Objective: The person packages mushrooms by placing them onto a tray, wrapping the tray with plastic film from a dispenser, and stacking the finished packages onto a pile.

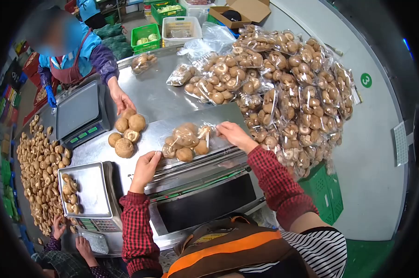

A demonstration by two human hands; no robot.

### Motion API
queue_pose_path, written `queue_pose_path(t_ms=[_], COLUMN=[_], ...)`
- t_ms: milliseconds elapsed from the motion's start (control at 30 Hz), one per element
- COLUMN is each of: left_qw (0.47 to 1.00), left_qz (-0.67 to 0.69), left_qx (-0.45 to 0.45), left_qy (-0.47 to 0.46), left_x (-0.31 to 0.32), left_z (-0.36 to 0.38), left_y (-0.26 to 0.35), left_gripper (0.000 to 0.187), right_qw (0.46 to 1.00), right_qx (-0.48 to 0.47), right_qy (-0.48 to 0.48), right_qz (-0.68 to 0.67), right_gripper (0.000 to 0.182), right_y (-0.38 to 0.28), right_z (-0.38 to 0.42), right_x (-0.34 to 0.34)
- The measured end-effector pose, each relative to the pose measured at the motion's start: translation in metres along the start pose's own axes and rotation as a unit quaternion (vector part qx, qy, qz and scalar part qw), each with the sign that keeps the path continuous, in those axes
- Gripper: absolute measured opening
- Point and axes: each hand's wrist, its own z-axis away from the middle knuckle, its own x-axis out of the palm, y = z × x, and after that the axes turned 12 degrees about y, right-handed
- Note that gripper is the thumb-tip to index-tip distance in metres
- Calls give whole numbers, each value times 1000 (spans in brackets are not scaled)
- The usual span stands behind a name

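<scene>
A clear plastic bag of mushrooms [186, 139] lies on the metal work surface in front of me. My left hand [145, 169] pinches the left end of this bag, thumb against fingers. At its other end my right hand [235, 135] grips the gathered plastic, fingers closed. Just left of the bag, several loose mushrooms [125, 147] sit on the metal, with a co-worker's bare hand [122, 99] right above them.
A large pile of bagged mushrooms [297, 92] fills the right side. Two scales [82, 113] stand at left beside loose mushrooms [38, 171]. Another person's hands [84, 249] show at lower left. Crates [145, 36] and an open box [246, 11] are at the back.
</scene>
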Motion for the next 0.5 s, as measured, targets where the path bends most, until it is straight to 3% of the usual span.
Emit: queue_pose_path(t_ms=[33, 67, 167, 233, 300, 400, 433, 500], left_qw=[998, 991, 983, 986, 990, 991, 991, 993], left_qz=[-12, -24, 3, 53, 13, -9, -16, -15], left_qx=[14, 28, 42, 17, -14, -115, -121, -62], left_qy=[64, 127, 180, 160, 142, 67, 51, 101], left_x=[10, 20, 27, 27, 24, 20, 24, 36], left_z=[2, 6, 34, 69, 110, 147, 154, 166], left_y=[4, 7, 34, 49, 62, 42, 36, 16], left_gripper=[30, 34, 36, 37, 39, 40, 40, 37], right_qw=[994, 985, 954, 951, 944, 913, 913, 944], right_qx=[35, 105, 125, 108, 144, 234, 247, 193], right_qy=[75, 69, 101, 101, 65, -58, -35, 100], right_qz=[-77, -118, -252, -272, -289, -330, -323, -248], right_gripper=[35, 31, 29, 29, 29, 30, 31, 32], right_y=[-6, -13, -26, -41, -47, -9, -4, 21], right_z=[9, 18, 56, 106, 160, 224, 238, 257], right_x=[12, 17, 7, -6, -13, -11, -5, 17])
